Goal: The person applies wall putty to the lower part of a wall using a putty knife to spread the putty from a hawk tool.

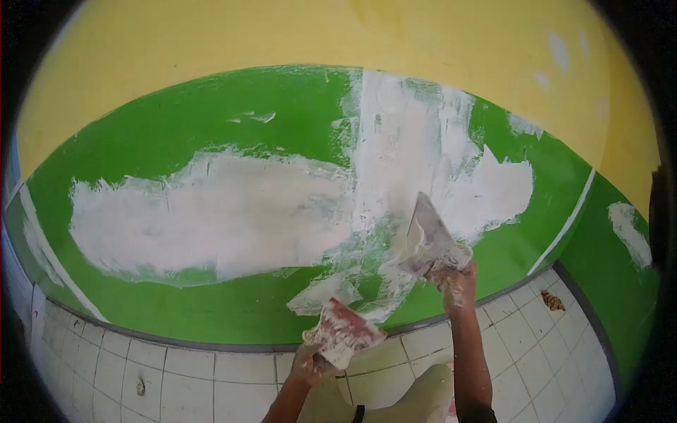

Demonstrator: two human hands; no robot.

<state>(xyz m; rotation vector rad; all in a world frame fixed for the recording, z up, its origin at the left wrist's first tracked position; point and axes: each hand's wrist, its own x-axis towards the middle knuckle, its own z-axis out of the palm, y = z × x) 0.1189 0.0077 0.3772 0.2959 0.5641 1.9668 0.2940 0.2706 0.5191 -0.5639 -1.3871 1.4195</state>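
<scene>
My right hand (457, 283), smeared with white paste, is closed around a wide putty knife (431, 236). Its grey blade points up and lies over the white filler patch on the wall, with paste along its left side. Lower down, my left hand (311, 364) grips a red putty spreader (350, 330) loaded with thick white filler. That spreader is tilted in front of the wall's base. White filler (233, 211) covers a broad band of the green wall (204, 134) and a vertical strip (400, 134) right of its middle.
Yellow paint (233, 35) covers the wall above the green. White floor tiles (187, 363) meet the wall along a dark grey strip (233, 347). A brown patch (552, 301) lies on the floor at right. My knee (423, 396) shows at the bottom.
</scene>
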